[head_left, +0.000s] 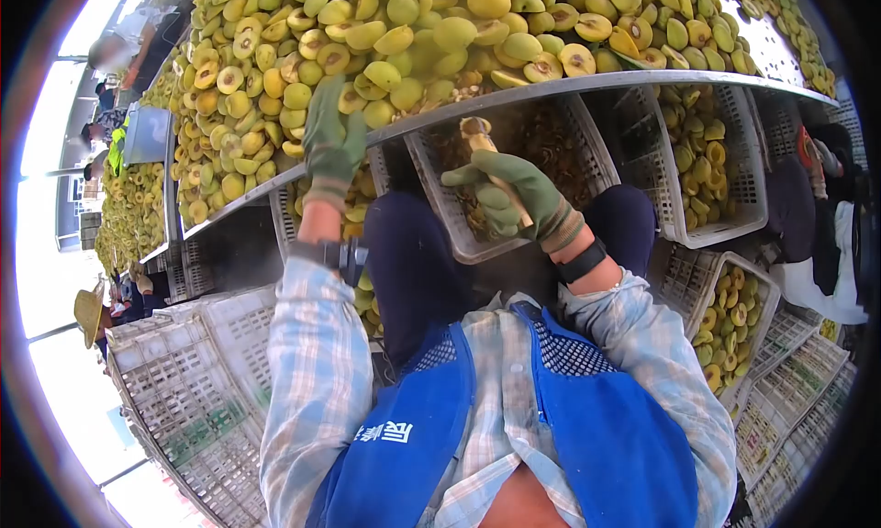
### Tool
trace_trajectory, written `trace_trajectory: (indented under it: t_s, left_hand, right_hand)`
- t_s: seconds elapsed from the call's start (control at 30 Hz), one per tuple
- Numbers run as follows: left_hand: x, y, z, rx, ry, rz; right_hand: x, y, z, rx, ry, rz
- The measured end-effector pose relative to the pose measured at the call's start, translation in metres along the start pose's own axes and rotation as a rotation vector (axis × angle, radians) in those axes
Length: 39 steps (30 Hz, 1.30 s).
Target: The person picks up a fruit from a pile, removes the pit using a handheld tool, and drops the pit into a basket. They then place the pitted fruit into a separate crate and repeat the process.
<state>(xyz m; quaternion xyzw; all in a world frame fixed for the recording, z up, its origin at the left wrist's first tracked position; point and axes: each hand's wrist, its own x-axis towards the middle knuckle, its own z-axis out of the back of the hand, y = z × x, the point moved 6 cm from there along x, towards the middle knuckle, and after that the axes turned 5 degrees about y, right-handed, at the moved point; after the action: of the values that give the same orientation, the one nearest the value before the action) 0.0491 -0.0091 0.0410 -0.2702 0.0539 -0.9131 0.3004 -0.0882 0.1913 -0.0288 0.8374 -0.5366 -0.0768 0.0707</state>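
Green-gloved, my left hand (333, 141) reaches over the table's metal edge (551, 89) onto the pile of halved yellow-green fruit (266, 78). Its fingertips touch the fruit; whether a piece is between them is hidden. My right hand (518, 193), in a matching glove, is wrapped round the wooden handle of a tool (477, 135), whose head points up toward the table edge. Below this hand stands a crate (477, 250) with brown scraps in it, between my knees.
A crate of fruit halves (720, 234) stands under the table to the right, another (725, 335) lower right. Stacked empty crates (197, 390) are at left. A person in a straw hat (90, 313) and others are far left; a person's arm (815, 166) shows at right.
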Motion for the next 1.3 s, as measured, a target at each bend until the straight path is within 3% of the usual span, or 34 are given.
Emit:
trace_trajectory:
  t_s: [0.07, 0.1, 0.17, 0.2, 0.3, 0.33, 0.43, 0.57, 0.7, 0.87, 0.97, 1.13, 1.3]
  left_hand:
    - [0.037, 0.007, -0.033, -0.001, 0.14, -0.098]
    - [0.049, 0.008, -0.047, -0.003, 0.211, -0.146]
    - [0.067, 0.015, -0.062, -0.009, 0.391, 0.036]
    - [0.072, 0.019, -0.067, -0.007, 0.48, 0.126]
    - [0.069, 0.027, -0.073, -0.409, 0.243, 0.23]
    - [0.063, 0.037, -0.082, -0.61, 0.153, 0.288]
    - [0.033, 0.008, -0.071, -1.073, 0.168, 0.736]
    - [0.003, -0.047, -0.051, -1.316, 0.16, 0.718]
    - [-0.023, -0.076, -0.058, -1.366, 0.021, 0.651]
    - [-0.041, -0.14, -0.049, -1.944, 0.12, 0.84]
    - [-0.045, -0.145, -0.032, -1.757, -0.036, 0.787]
    - [-0.056, -0.158, -0.014, -1.669, 0.039, 0.61]
    - [-0.066, -0.17, 0.004, -1.427, -0.043, 0.488]
  right_hand:
    - [0.01, 0.01, 0.001, -0.019, -0.006, 0.003]
    - [0.013, 0.016, 0.009, -0.048, -0.118, 0.044]
    - [0.014, 0.023, 0.026, -0.099, -0.338, 0.124]
    - [0.013, 0.018, 0.032, 0.014, -0.245, 0.058]
    - [-0.001, -0.001, 0.055, 0.036, -0.344, -0.027]
    - [-0.009, -0.006, 0.062, -0.153, -0.435, -0.052]
    - [-0.018, -0.007, 0.028, -0.416, -0.544, -0.04]
    - [-0.018, 0.013, -0.013, -0.489, -0.489, 0.211]
    - [-0.022, 0.01, -0.048, -0.548, -0.464, 0.222]
    - [-0.035, -0.009, -0.048, -0.528, -0.478, 0.26]
    - [-0.05, -0.012, -0.055, -0.654, -0.53, 0.24]
    - [-0.061, -0.032, -0.075, -0.785, -0.517, 0.149]
    - [-0.067, -0.043, -0.089, -0.823, -0.55, 0.115]
